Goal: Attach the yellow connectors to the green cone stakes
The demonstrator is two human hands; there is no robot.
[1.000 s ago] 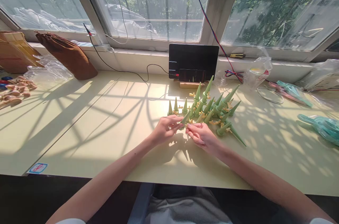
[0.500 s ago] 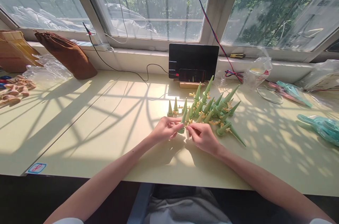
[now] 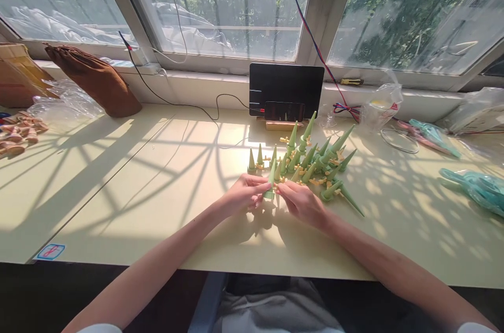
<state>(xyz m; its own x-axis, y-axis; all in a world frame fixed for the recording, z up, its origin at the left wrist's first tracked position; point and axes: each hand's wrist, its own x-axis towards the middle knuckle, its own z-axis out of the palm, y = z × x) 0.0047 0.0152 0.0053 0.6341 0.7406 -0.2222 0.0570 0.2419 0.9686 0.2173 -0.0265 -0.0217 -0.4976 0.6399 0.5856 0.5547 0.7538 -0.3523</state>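
My left hand (image 3: 248,191) is closed around the lower part of a green cone-shaped piece (image 3: 272,171), which stands point up with a wider base. From the other side my right hand (image 3: 302,201) pinches at the cone's side; a small pale yellow piece (image 3: 276,186) shows at its fingertips, partly hidden. Just beyond both hands lies a cluster of similar green cones (image 3: 309,157), some upright and some tilted, with small yellow pieces (image 3: 296,173) on or among them.
A black tablet (image 3: 286,86) and a phone (image 3: 284,111) lean on a wooden stand (image 3: 281,126) behind the cones. To the left are a brown pouch (image 3: 94,81) and wooden pieces (image 3: 23,134). Teal bagged items (image 3: 478,188) and a plastic-wrapped cup (image 3: 381,107) lie right.
My right hand has shifted slightly left, its fingertips closer against the cone. The cone remains in my left hand, and the view has moved slightly.
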